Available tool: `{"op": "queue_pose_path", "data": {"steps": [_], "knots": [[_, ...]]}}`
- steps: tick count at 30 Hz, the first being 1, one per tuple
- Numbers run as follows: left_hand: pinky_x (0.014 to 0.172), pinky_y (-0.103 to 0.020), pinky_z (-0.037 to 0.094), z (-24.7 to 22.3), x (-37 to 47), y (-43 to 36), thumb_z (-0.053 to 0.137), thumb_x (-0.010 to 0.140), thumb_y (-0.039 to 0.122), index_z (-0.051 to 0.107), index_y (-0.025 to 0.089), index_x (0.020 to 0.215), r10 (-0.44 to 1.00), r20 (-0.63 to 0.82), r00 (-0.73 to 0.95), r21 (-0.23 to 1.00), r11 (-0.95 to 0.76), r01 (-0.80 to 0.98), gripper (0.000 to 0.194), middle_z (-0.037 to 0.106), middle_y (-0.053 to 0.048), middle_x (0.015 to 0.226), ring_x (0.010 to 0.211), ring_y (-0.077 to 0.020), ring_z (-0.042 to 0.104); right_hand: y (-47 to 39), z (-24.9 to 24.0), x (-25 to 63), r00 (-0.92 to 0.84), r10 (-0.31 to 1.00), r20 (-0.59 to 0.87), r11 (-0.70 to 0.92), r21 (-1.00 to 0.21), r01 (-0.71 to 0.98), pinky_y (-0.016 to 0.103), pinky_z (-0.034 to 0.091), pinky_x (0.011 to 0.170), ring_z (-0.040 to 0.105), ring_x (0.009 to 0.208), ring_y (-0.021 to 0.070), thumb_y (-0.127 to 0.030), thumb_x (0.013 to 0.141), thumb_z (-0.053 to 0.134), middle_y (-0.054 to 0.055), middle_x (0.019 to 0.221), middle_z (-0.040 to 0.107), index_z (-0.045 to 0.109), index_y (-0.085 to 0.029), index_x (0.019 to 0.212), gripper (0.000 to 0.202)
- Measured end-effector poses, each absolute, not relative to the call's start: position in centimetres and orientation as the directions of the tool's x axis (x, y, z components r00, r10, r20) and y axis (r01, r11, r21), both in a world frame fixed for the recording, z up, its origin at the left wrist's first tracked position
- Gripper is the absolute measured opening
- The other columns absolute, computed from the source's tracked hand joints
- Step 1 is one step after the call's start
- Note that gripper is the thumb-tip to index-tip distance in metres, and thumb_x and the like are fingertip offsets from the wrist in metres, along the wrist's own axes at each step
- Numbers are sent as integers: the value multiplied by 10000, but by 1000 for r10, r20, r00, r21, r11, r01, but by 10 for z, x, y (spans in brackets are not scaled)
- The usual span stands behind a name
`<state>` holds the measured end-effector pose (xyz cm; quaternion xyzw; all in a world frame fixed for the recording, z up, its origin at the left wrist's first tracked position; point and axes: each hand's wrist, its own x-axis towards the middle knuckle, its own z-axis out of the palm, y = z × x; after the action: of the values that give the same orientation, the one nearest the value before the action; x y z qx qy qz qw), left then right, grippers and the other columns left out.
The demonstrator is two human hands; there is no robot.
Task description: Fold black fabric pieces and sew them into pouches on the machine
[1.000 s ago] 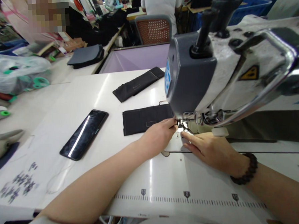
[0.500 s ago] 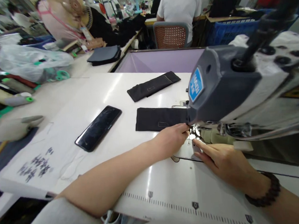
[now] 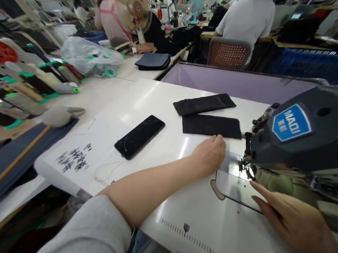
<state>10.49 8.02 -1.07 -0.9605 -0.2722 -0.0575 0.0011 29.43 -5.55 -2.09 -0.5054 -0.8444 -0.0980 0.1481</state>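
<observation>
My left hand point(image 3: 210, 154) has its fingers closed at the near edge of a flat black fabric piece point(image 3: 207, 124), left of the sewing machine head point(image 3: 302, 131). Its fingertips are partly hidden by the hand. Behind that piece, at a slight angle, lies a second black fabric piece point(image 3: 202, 104) with a small stitched outline. My right hand point(image 3: 289, 214) is open and holds nothing, index finger and thumb apart, just in front of the presser foot point(image 3: 244, 167) and above the metal plate point(image 3: 234, 181).
A black phone point(image 3: 140, 136) lies on the white table point(image 3: 144, 92), with handwritten paper point(image 3: 74, 158) to its left. Thread cones point(image 3: 28, 101) and a plastic bag point(image 3: 88, 57) stand further left. Beyond are folded dark fabric point(image 3: 153, 60), a fan and seated people.
The near fabric piece has come out from under the machine head, leftward and away, with my left hand at its edge. My right hand has moved back slightly from the needle. The view has turned.
</observation>
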Motion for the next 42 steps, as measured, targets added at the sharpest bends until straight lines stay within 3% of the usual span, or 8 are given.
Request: {"op": "queue_pose_path", "data": {"steps": [4, 11, 14, 17, 29, 35, 39, 42], "knots": [[804, -356, 423, -3, 98, 86, 344, 853, 120, 523, 60, 1018, 515, 83, 853, 77, -857, 509, 250, 500, -160, 1115, 997, -242, 501, -67, 5, 319, -404, 839, 365, 348, 212, 913, 286, 398, 511, 570, 511, 155, -321, 796, 513, 19, 709, 662, 631, -256, 879, 159], [641, -326, 486, 38, 78, 34, 422, 767, 34, 568, 89, 921, 290, -87, 953, 68, -953, 296, 219, 574, -110, 910, 746, -208, 576, -86, 39, 345, -34, 982, 187, 12, 117, 993, 310, 430, 610, 595, 725, 202, -360, 827, 450, 81, 868, 626, 596, -192, 873, 228], [702, -325, 492, 35, 63, 10, 438, 768, 33, 561, 103, 952, 210, -10, 978, 106, -972, 210, 232, 584, -103, 920, 801, -202, 577, -88, 29, 343, 46, 998, 42, -51, 118, 992, 281, 420, 611, 579, 728, 179, -259, 809, 471, 56, 819, 608, 596, -166, 887, 174], [798, -298, 475, 21, 47, -7, 411, 810, 58, 549, 135, 999, 201, 91, 975, 188, -965, 181, 247, 591, -82, 952, 882, -174, 570, -88, 22, 339, 108, 992, 58, -114, 130, 985, 255, 405, 609, 570, 720, 154, -190, 806, 438, 44, 799, 601, 601, -165, 854, 171], [837, -303, 485, 14, 25, -29, 396, 821, 51, 531, 172, 1066, 288, 105, 952, 248, -934, 256, 305, 574, -52, 1050, 922, -157, 566, -98, 33, 351, 139, 966, 217, -151, 43, 988, 252, 427, 656, 573, 752, 149, -163, 818, 404, 40, 817, 604, 604, -158, 871, 208], [871, -320, 478, 24, 47, -39, 377, 859, 121, 457, 151, 1159, 296, 252, 921, 312, -926, 212, 313, 552, -88, 1106, 1012, -179, 536, -124, 52, 351, 186, 914, 362, -214, 38, 976, 307, 428, 671, 555, 812, 204, -254, 841, 385, 103, 899, 580, 560, -137, 794, 216], [920, -363, 446, 31, 73, -50, 450, 814, 110, 281, 132, 1280, 341, 347, 874, 362, -908, 210, 496, 449, -138, 1245, 1141, -207, 446, -162, 63, 318, 95, 972, 213, -120, 108, 987, 304, 409, 560, 552, 642, 189, -267, 848, 366, 63, 722, 568, 542, -167, 728, 236], [972, -392, 389, 28, 97, -56, 553, 750, 124, 231, 115, 1298, 318, 349, 881, 386, -906, 174, 635, 363, -160, 1317, 1227, -227, 340, -182, 57, 278, -1, 997, 79, -1, 23, 1000, 314, 430, 588, 562, 673, 194, -212, 827, 388, 77, 772, 589, 571, -160, 760, 201]]}}
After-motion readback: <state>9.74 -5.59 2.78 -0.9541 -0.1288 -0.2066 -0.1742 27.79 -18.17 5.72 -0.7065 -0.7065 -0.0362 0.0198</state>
